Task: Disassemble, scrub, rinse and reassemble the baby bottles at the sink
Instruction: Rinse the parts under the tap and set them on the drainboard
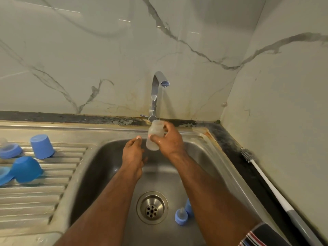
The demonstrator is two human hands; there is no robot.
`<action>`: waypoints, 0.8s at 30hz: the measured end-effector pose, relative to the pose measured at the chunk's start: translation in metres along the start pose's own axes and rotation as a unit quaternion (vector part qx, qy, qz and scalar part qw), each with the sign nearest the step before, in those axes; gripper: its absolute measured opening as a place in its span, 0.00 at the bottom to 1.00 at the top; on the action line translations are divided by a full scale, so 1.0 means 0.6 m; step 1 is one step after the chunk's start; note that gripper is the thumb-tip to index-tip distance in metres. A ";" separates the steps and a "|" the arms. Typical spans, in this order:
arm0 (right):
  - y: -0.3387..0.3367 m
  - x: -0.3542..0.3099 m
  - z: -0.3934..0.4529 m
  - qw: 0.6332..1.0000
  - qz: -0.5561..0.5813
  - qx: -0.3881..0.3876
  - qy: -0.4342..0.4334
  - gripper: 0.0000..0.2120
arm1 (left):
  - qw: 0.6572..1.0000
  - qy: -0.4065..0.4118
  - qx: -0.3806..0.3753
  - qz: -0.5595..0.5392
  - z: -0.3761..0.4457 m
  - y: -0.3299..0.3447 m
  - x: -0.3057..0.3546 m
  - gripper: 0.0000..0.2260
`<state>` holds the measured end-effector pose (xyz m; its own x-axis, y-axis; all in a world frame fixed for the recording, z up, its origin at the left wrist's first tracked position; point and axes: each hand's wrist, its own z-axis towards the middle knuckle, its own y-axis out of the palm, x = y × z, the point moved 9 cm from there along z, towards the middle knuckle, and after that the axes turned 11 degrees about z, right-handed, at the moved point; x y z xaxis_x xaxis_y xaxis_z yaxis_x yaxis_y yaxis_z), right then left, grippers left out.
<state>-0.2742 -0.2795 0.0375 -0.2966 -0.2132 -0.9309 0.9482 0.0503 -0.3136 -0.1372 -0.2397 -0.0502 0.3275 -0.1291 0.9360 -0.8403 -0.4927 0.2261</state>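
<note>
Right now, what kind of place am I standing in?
Probably a home kitchen: a steel sink with a ribbed draining board, a running tap on a marble-look wall, and a bottle brush on the counter.

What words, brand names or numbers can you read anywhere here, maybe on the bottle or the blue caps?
None can be read.
Bottle, gripped by the right hand under the tap: frosted and blurred, no marks legible.
Blue caps on the drainboard: plain.
Bottle brush: no lettering visible.
Left hand holds nothing.
</note>
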 end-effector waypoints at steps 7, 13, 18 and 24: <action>-0.011 0.001 0.005 0.999 0.028 0.028 -0.001 0.28 | 1.000 -0.005 0.008 -0.005 -0.003 -0.003 -0.001 0.05; 0.007 0.011 0.011 0.994 0.099 -0.020 0.043 0.31 | 1.000 -0.009 0.005 -0.011 -0.009 0.000 -0.001 0.10; 0.019 0.025 0.017 0.968 0.215 -0.042 0.124 0.18 | 0.996 -0.019 -0.066 -0.049 -0.019 0.024 0.004 0.12; 0.030 0.024 0.038 0.969 0.219 -0.018 0.112 0.24 | 0.984 0.028 -0.166 -0.058 -0.042 0.063 0.021 0.15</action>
<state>-0.2589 -0.3037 0.0225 0.1117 0.0525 -0.9924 0.9854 0.1232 0.1175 -0.1756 -0.2381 -0.0228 0.4135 -0.0357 0.9098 -0.8964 -0.1913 0.3998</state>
